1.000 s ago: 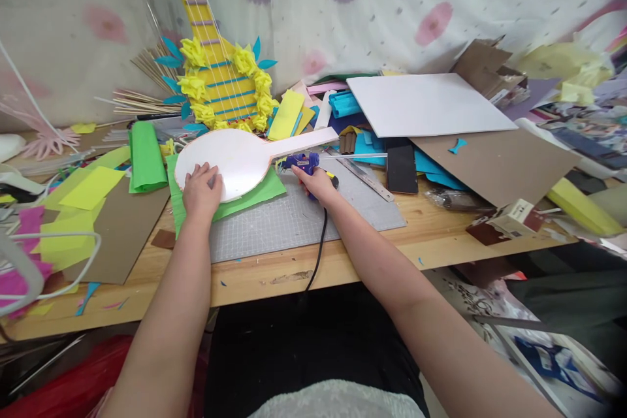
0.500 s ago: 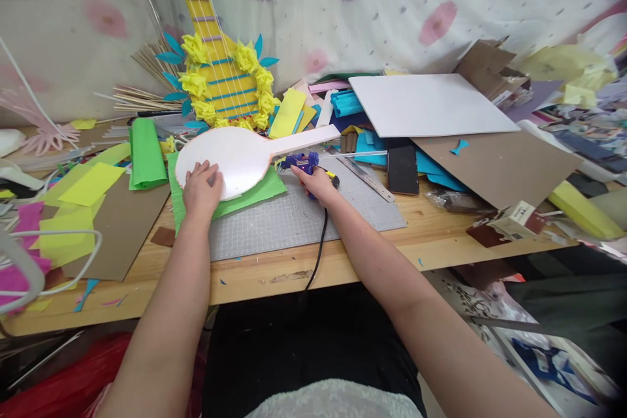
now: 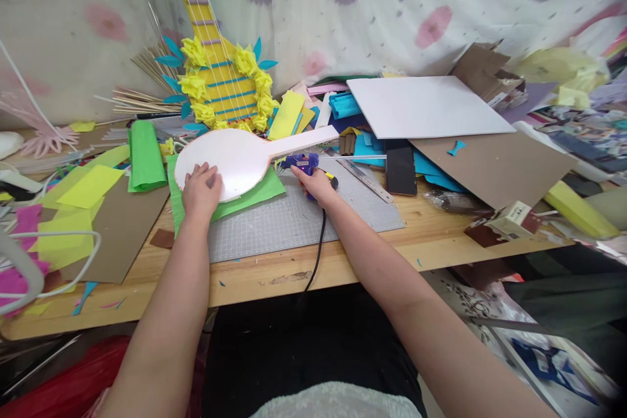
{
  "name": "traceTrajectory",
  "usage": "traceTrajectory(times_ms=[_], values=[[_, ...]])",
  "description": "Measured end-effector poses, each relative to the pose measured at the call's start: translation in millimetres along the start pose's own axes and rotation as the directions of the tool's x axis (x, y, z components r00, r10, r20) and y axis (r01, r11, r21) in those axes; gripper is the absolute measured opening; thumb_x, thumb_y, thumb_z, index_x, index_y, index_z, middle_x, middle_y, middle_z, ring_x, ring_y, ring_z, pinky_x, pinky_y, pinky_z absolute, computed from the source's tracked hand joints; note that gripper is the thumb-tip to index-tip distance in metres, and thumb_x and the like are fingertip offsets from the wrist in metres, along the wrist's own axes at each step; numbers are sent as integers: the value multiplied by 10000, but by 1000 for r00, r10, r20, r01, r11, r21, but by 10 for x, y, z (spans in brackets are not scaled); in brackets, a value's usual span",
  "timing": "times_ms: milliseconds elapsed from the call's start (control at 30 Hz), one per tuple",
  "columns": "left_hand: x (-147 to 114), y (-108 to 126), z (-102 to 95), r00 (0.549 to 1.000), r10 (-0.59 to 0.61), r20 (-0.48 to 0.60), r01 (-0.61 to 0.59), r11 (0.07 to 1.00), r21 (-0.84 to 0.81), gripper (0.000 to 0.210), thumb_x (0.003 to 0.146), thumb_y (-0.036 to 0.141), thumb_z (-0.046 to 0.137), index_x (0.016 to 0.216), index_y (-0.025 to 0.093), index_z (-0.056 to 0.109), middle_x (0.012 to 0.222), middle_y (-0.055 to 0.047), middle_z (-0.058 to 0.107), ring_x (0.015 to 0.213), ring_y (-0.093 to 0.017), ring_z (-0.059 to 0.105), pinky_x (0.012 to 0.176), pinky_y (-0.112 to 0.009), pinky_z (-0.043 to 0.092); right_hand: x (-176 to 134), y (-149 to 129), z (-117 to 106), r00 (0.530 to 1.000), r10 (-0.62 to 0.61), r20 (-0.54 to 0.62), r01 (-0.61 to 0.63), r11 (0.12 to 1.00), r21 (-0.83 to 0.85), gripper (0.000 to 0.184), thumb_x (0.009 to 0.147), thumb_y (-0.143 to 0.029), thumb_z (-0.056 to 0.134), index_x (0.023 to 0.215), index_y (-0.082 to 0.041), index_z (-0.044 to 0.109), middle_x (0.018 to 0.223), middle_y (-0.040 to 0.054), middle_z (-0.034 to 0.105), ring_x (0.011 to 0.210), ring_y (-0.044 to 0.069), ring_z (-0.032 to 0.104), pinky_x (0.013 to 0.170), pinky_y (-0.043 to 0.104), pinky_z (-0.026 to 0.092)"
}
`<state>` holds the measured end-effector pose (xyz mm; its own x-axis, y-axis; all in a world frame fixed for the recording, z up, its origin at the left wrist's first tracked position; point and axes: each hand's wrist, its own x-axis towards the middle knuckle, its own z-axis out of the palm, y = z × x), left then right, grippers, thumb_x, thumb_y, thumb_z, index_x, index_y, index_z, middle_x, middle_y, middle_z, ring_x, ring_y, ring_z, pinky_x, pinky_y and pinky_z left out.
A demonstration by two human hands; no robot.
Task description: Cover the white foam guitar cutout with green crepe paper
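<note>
Under my left hand (image 3: 202,191) lies a white board cut-out (image 3: 230,153) with a round body and a long neck; the fingers rest flat and spread on its near left part. Beneath the cut-out is a sheet of green paper (image 3: 255,196), over a grey cutting mat (image 3: 255,235). My right hand (image 3: 316,184) is wrapped round a blue hot glue gun (image 3: 302,160), its nozzle pointing left beside the cut-out's edge where body meets neck. A long clear glue stick (image 3: 357,157) sticks out of the gun's back, and a black cord hangs from its handle.
A yellow paper guitar (image 3: 225,85) with ruffled flowers leans at the back. Right of the mat lie a metal ruler (image 3: 365,181), a phone (image 3: 400,167), a white board (image 3: 431,108) and brown cardboard (image 3: 494,163). Yellow paper (image 3: 91,186) and a green roll (image 3: 145,157) are on the left.
The view has shifted very slightly. Both hands, the cut-out and the glue gun keep the same places relative to each other.
</note>
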<state>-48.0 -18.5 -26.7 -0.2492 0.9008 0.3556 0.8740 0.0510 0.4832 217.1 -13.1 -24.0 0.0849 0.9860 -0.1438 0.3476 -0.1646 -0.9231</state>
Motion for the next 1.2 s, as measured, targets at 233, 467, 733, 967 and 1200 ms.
traceTrajectory(times_ms=[233, 467, 733, 967, 1200], values=[[12, -46, 25, 1000, 14, -21, -14, 999, -29, 376, 815, 288, 490, 1111, 165, 685, 1350, -103, 548, 1340, -259, 409, 1163, -451, 240, -2, 26, -3, 999, -39, 30, 39, 999, 0, 352, 803, -517, 605, 718, -178, 558, 555, -17, 544, 377, 75, 443, 371, 207, 369], [11, -43, 25, 999, 14, -29, -15, 999, -30, 373, 817, 286, 497, 1113, 161, 686, 1343, -102, 555, 1336, -256, 415, 1164, -450, 241, -6, 60, -6, 994, -71, 81, 71, 997, 6, 337, 807, -498, 616, 837, -163, 625, 538, -37, 508, 362, 70, 428, 362, 200, 361], [-6, -1, -4, 1000, -6, -25, 5, 999, -32, 365, 821, 271, 507, 1116, 150, 685, 1338, -108, 559, 1332, -254, 419, 1170, -436, 231, -1, 91, -3, 989, -104, 107, 110, 993, -43, 383, 812, -517, 605, 837, -138, 649, 564, -6, 568, 389, 71, 452, 406, 196, 380], [1, -30, 19, 1000, -1, -28, -1, 999, -45, 376, 818, 273, 502, 1121, 140, 682, 1350, -114, 545, 1336, -253, 414, 1167, -440, 235, -24, 94, -24, 984, -114, 137, 115, 993, -4, 370, 802, -522, 613, 795, -153, 635, 556, -14, 542, 380, 66, 429, 385, 194, 364], [-6, -4, -4, 1000, -5, -26, 4, 999, -53, 377, 812, 276, 497, 1112, 146, 684, 1344, -116, 551, 1337, -252, 414, 1171, -444, 223, -62, 55, -49, 978, -106, 180, 119, 991, -64, 377, 795, -547, 610, 777, -170, 617, 497, -34, 501, 379, 81, 439, 381, 202, 352]])
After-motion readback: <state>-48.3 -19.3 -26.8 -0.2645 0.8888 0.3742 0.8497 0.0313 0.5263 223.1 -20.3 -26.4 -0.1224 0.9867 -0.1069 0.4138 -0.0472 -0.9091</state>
